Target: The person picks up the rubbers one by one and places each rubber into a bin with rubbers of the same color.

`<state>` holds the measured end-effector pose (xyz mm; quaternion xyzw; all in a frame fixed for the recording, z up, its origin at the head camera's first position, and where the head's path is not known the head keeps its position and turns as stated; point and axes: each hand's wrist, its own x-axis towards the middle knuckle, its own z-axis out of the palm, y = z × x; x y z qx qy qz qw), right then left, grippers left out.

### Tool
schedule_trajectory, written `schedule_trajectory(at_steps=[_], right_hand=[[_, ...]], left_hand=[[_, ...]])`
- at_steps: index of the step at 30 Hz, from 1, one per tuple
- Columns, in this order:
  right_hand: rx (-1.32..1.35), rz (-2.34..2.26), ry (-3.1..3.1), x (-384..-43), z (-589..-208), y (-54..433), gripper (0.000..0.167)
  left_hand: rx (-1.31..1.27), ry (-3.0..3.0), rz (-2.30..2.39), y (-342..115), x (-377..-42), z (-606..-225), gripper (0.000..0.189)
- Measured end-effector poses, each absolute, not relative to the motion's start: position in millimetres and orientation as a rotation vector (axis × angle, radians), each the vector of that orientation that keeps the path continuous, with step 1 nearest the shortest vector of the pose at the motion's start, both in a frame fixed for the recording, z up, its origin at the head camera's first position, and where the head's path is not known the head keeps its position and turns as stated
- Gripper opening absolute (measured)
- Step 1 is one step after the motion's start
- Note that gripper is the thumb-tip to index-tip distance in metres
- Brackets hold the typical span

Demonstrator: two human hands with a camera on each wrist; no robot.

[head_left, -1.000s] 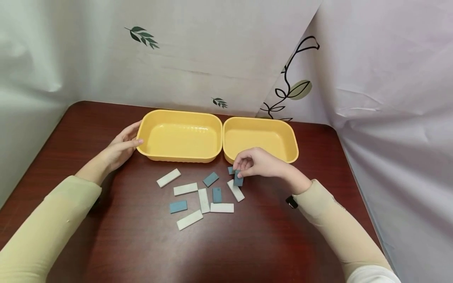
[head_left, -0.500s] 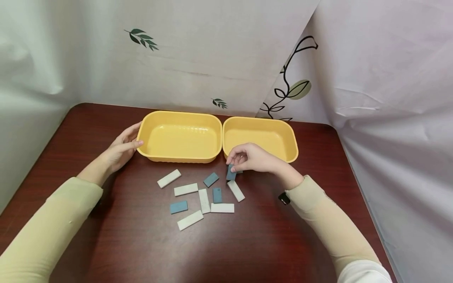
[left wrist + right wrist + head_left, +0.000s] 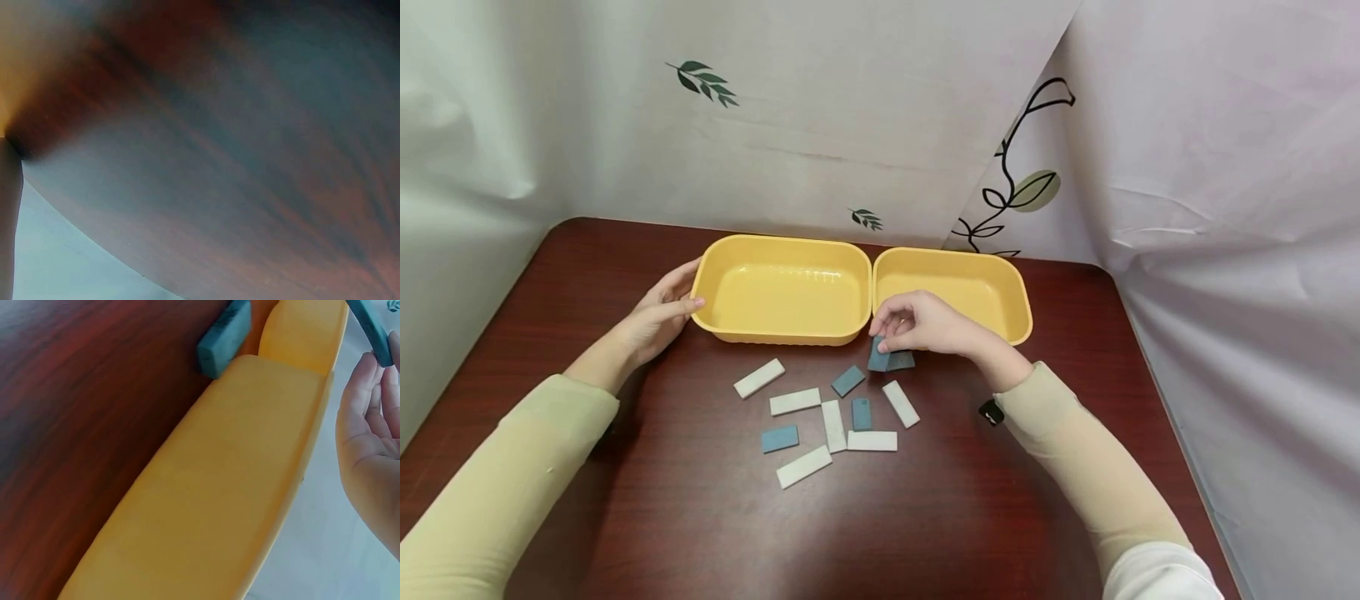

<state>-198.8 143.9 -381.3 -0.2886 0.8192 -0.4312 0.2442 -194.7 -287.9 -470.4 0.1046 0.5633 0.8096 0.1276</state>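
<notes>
My right hand [image 3: 928, 323] pinches a blue-grey rectangular block [image 3: 877, 357] between thumb and fingers, in front of the right yellow bin [image 3: 1026, 312]. In the right wrist view that held block [image 3: 374, 334] is off the table. Another blue-grey block [image 3: 901, 361] lies just under the hand, by the bin's front wall. On the far side, my left hand [image 3: 658, 321] grips the left end of the left yellow bin [image 3: 782, 339], thumb over its rim. Most of the left wrist view is blurred. Both bins show bare floors, though the right hand covers part of one.
Several white blocks [image 3: 803, 467] and blue-grey blocks [image 3: 779, 438] lie scattered flat on the dark red-brown table [image 3: 820, 542]. The two bins stand side by side, close together, near the back edge. A pale curtain [image 3: 850, 125] hangs behind the table and along both sides.
My right hand has moved left and slightly away from me with the pinched block, uncovering more of the blue-grey block beneath. The left hand and the bins have stayed in place.
</notes>
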Motion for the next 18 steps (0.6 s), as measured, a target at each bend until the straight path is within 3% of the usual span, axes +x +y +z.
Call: schedule_trajectory(at_steps=[18], right_hand=[[-0.763,-1.341,2.251,-227.9,-368.4,92.0,0.014]], left_hand=[[0.318,1.644,2.351,-287.7,-195.0,-469.8,0.055]])
